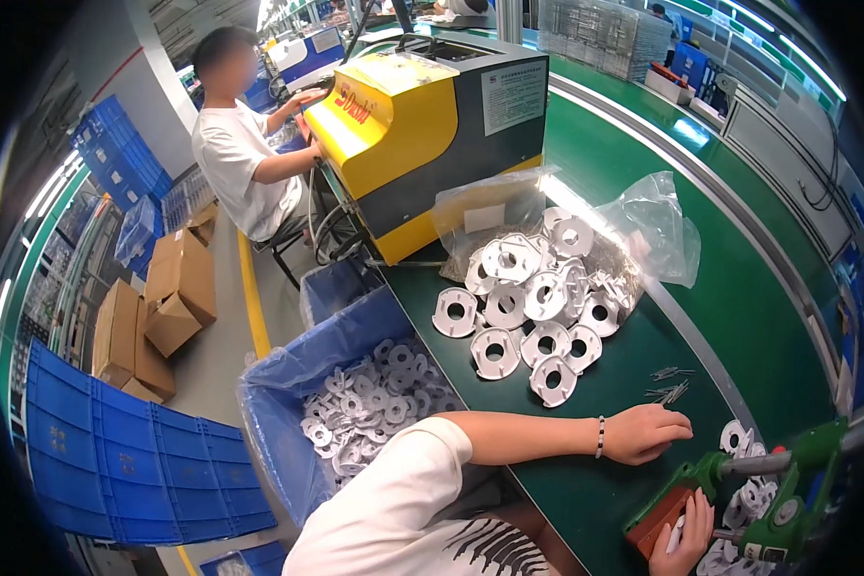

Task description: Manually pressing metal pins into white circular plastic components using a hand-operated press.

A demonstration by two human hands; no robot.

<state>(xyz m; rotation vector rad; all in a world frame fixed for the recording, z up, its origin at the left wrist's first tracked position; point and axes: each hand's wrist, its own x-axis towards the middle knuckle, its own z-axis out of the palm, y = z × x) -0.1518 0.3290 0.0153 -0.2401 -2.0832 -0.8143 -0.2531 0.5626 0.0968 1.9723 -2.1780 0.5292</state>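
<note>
My left hand (643, 434), with a beaded bracelet at its wrist, hovers low over the green tabletop. Its fingers are curled together, and whatever is in them is hidden. Just beyond it lie several thin metal pins (670, 392). My right hand (683, 540) is at the reddish-brown block (655, 523) of a green hand press (782, 514), its fingers closed around a small white plastic part (676, 534) that is mostly covered. White round plastic pieces (754, 499) with centre holes lie around the press.
A heap of similar white pieces (547, 288) spreads over the table beside clear plastic bags (657, 230). To the left, a lined blue bin (288, 384) holds many more. A yellow-grey machine (432, 134) stands ahead, with a seated person (244, 144) working at it. Cardboard boxes (177, 283) sit on the floor.
</note>
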